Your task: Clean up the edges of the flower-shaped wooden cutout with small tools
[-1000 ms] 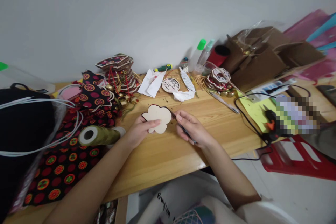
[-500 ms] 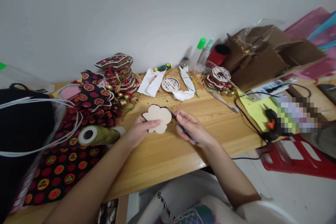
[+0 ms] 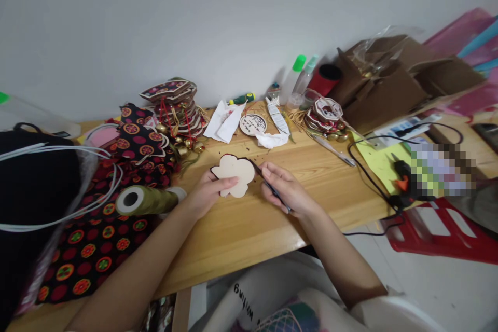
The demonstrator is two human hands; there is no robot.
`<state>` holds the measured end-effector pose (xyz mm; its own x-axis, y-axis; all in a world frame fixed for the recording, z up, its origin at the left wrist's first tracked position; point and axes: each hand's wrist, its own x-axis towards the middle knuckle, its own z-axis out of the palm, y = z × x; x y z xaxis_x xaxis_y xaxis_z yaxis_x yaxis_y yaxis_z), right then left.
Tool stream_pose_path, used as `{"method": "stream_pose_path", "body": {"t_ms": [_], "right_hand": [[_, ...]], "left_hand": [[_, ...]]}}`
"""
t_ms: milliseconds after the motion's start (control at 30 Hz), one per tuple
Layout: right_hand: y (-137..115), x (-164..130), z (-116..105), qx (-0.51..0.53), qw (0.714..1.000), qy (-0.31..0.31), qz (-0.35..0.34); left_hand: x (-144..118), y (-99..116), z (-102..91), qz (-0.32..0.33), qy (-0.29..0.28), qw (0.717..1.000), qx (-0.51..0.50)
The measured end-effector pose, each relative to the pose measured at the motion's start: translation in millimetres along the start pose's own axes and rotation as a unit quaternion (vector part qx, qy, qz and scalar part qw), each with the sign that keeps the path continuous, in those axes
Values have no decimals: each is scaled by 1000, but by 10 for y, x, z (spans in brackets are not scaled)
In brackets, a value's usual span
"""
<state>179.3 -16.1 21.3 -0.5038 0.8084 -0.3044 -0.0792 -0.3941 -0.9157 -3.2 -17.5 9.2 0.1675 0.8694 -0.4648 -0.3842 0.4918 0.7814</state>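
A flat, pale, cloud-shaped board (image 3: pixel 236 168) with dark cloth showing along its upper and left rim is held over the table. My left hand (image 3: pixel 208 193) grips it at the lower left, thumb across the pale face and the other fingers hidden behind. Closed in my right hand (image 3: pixel 287 190) is a slim dark tool (image 3: pixel 275 193), whose kind I cannot make out. Its tip points up and left to the board's right edge; whether they touch is unclear. Small dark scraps lie on the wood beyond.
Left are patterned cloth (image 3: pixel 105 249), a green thread spool (image 3: pixel 150 201), white cord loops (image 3: pixel 87 210) and stacked ornaments (image 3: pixel 175 109) with bells. Behind lie white papers (image 3: pixel 223 122) and a round disc (image 3: pixel 252 124). Right are a pen (image 3: pixel 333 150), a cardboard box (image 3: pixel 385 93) and a black cable (image 3: pixel 365 179).
Almost nothing differs. Both hands keep their hold, and the tool's tip stays by the board's right edge. The view has shifted very slightly.
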Motion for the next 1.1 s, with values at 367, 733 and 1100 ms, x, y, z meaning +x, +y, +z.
{"method": "stream_pose_path", "body": {"t_ms": [367,733,1100], "right_hand": [[3,-4,-7,4,1000,-10,3],[-12,-7,10,5,1000,-3,14],[-8,1,-1,6,1000,-6,14]], "left_hand": [[-19,21,21,-10,13,1000,0],[-5,16,14,-12,16,1000,6],[-8,10,1,8,2,1000,26]]}}
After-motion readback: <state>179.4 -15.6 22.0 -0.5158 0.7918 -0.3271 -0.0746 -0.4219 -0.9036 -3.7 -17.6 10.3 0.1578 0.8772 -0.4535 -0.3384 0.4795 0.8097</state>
